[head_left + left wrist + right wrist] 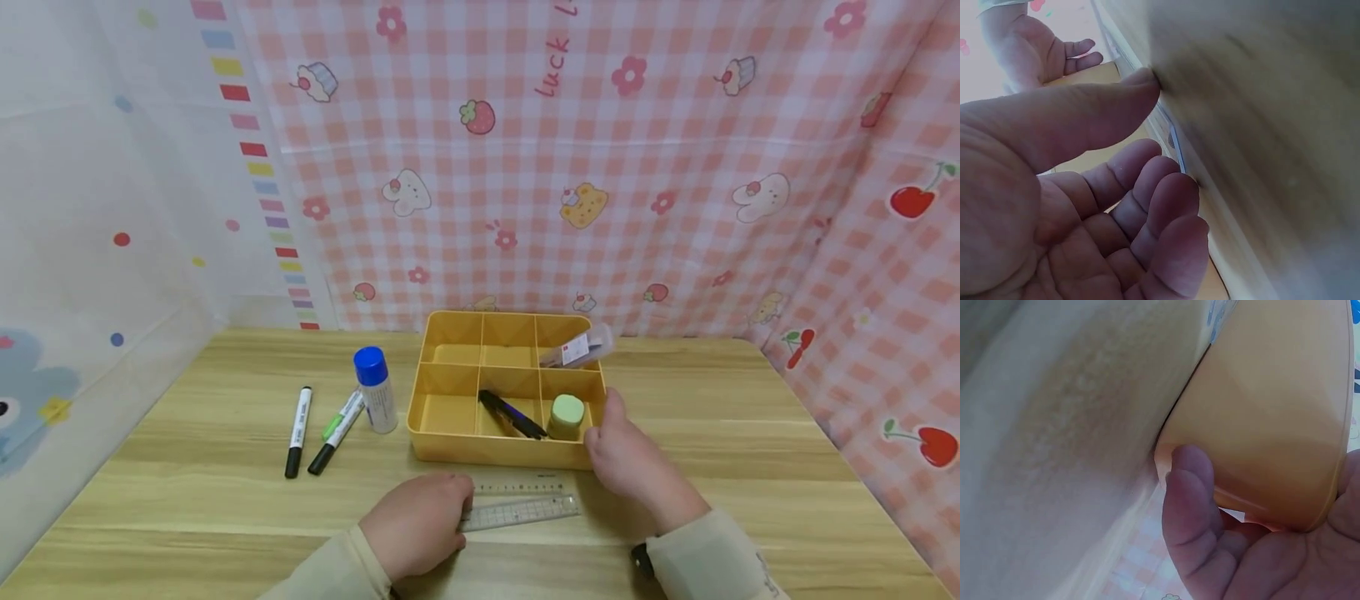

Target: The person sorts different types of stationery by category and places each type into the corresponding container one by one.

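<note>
My left hand (420, 521) is low at the table's front, thumb and fingers closing around the left end of a clear ruler (525, 511). In the left wrist view the thumb tip meets the wood and the ruler's thin edge (1175, 147) shows by the curled fingers. Just behind it lies a second clear strip with ruler markings (521, 488). My right hand (626, 454) holds the yellow compartment box (495, 451) by its front right corner. In the right wrist view its fingers bend along the lower corner of the box wall (1272, 412).
Inside the box are black pens (513, 415), a pale green block (567, 414) and a labelled translucent case (581, 347) leaning over the back right rim. To the left stand a blue-capped glue stick (377, 392), a black-capped marker (298, 433) and another marker (333, 437) beside something green.
</note>
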`<move>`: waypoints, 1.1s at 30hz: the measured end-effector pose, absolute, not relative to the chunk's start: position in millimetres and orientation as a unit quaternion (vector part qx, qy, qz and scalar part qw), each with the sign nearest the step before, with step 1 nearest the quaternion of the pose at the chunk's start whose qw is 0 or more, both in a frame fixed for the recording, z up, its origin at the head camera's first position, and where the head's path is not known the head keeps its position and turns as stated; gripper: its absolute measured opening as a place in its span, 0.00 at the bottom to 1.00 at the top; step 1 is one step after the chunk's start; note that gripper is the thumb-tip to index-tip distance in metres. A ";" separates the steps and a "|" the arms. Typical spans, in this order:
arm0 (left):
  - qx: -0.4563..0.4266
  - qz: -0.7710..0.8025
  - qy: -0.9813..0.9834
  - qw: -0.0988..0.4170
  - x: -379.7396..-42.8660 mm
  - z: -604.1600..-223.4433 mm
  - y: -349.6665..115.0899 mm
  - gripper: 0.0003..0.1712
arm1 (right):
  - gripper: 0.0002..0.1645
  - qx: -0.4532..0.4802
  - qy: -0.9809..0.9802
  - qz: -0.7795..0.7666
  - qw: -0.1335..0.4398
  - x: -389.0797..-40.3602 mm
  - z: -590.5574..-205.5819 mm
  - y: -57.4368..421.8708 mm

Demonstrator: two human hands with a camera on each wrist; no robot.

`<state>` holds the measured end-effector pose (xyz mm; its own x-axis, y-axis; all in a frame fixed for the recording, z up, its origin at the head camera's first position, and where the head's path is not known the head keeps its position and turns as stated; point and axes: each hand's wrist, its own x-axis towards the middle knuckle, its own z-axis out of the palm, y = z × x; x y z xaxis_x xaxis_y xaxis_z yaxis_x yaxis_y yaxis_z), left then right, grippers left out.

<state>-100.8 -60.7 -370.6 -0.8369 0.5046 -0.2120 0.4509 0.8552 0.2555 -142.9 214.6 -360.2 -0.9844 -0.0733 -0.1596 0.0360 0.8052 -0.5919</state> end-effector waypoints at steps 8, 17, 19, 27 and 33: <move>0.241 0.103 0.952 0.161 -99.1 -371.5 -54.2 0.14 | 0.44 -0.012 0.942 -0.322 0.090 -140.5 -365.1 213.1; 0.243 0.091 0.954 0.149 -102.5 -369.8 -47.9 0.13 | 0.44 -0.022 0.944 -0.317 0.089 -145.1 -360.1 214.4; 0.239 0.096 0.954 0.151 -104.2 -368.7 -48.3 0.12 | 0.44 -0.022 0.944 -0.317 0.089 -146.2 -358.3 214.8; 0.233 0.093 0.954 0.163 -107.7 -368.9 -48.7 0.09 | 0.43 -0.017 0.943 -0.317 0.102 -145.3 -357.0 215.7; 0.243 0.079 0.956 0.146 -106.7 -369.5 -49.1 0.09 | 0.43 -0.015 0.943 -0.316 0.103 -145.3 -357.6 215.9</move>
<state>-106.7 -49.1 -369.5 -0.8393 0.4872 -0.2413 0.4412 0.8697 0.2213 -145.3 215.9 -357.6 -0.9781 -0.0941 -0.1855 0.0366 0.8000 -0.5989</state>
